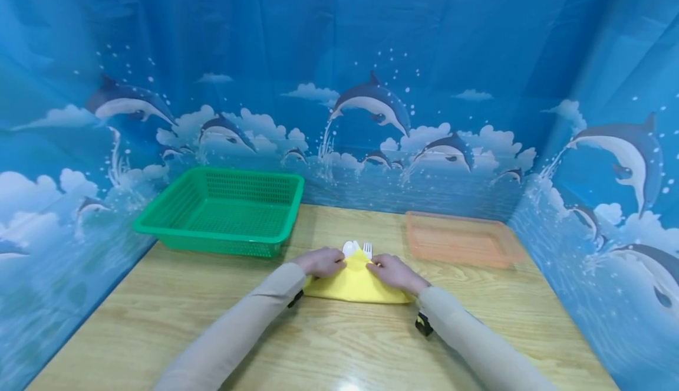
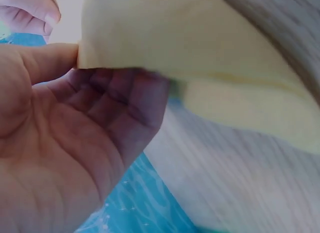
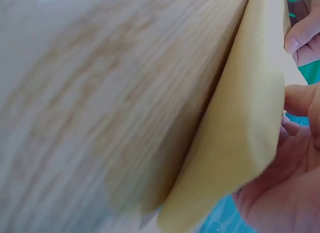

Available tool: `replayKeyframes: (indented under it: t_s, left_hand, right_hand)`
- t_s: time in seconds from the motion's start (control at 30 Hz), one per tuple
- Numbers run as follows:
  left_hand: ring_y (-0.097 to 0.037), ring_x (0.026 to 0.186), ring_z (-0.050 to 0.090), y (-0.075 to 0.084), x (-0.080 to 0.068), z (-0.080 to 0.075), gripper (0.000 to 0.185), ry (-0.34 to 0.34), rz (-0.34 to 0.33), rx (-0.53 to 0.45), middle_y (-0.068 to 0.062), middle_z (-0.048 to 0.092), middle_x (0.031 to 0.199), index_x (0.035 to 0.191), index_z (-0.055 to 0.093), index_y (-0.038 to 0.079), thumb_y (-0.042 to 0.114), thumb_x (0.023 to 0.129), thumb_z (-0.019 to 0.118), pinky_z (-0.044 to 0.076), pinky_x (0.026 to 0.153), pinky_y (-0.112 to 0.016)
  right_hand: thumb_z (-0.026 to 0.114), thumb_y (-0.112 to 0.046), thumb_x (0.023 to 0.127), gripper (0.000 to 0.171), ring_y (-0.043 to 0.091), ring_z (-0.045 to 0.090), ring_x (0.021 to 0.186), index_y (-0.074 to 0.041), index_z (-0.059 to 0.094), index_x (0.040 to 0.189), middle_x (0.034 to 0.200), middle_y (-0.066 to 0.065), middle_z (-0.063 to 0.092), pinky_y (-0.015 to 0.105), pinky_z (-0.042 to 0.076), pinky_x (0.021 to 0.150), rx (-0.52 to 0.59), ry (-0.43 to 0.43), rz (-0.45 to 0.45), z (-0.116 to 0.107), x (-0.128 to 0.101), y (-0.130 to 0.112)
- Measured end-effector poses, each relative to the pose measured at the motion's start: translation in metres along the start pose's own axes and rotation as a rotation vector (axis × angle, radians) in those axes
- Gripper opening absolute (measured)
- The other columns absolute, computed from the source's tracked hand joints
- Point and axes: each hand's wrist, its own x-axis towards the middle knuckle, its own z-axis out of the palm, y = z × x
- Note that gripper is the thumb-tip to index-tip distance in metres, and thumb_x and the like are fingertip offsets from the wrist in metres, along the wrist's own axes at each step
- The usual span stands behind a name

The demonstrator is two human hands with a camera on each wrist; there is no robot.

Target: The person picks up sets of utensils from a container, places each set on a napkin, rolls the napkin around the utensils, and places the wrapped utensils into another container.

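Observation:
A yellow cloth (image 1: 354,285) lies folded over on the table, its peak pointing to the back. From under the peak stick out the tops of a white spoon (image 1: 348,249) and a white fork (image 1: 368,250); the rest of both is hidden. My left hand (image 1: 323,262) pinches the cloth's edge on the left of the peak, thumb on top and fingers beneath, as the left wrist view shows. On the other side my right hand (image 1: 395,272) pinches the opposite edge, its thumb (image 3: 299,99) against the cloth.
A green slotted basket (image 1: 212,242) stands at the back left of the wooden table (image 1: 339,344). At the back right is a shallow translucent orange tray (image 1: 467,254). A blue dolphin-print curtain (image 1: 297,31) borders the table behind and on both sides.

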Motion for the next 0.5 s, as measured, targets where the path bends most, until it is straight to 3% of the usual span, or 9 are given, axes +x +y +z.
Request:
replayKeyframes:
  t_s: [0.27,0.5]
  left_hand:
    - [-0.013,0.054,0.046,-0.0043,0.0062,0.0043,0.026,-0.013,-0.065,-0.041,-0.002,0.048,0.071,0.081,0.053,0.013,0.025,0.103,0.047,0.04,0.048,-0.025]
    - [-0.012,0.053,0.045,-0.0068,0.0096,0.007,0.029,0.027,-0.061,-0.023,-0.001,0.048,0.066,0.075,0.053,0.013,0.025,0.101,0.052,0.038,0.048,-0.025]
  right_hand:
    - [0.048,-0.024,0.103,0.027,0.013,0.041,0.056,-0.009,0.069,0.094,0.068,0.001,0.05,0.027,0.038,0.055,0.06,-0.005,0.093,0.0012,0.005,0.0019]
    - [0.051,-0.024,0.101,0.035,0.011,0.036,0.052,-0.014,0.052,0.068,0.061,-0.002,0.041,0.025,0.034,0.052,0.093,-0.019,0.097,0.0021,0.0089,0.0014]
